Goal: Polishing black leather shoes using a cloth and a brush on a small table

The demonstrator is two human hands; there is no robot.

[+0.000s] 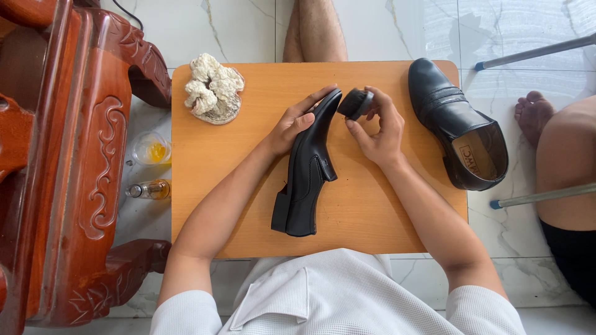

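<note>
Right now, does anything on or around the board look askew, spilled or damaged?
Nothing stands out. The left hand steadies a black shoe lying on its side, the right hand holds a brush at its toe, and the second shoe sits upright on the wooden board.

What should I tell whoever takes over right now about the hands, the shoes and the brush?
Left hand steadies the black shoe, lying on its side mid-board. Right hand presses a small dark brush to that shoe's toe. The second black shoe sits upright at the board's right edge, untouched. A white cloth lies at the far left corner. Brushing is at the toe; how much is finished cannot be told.
</note>
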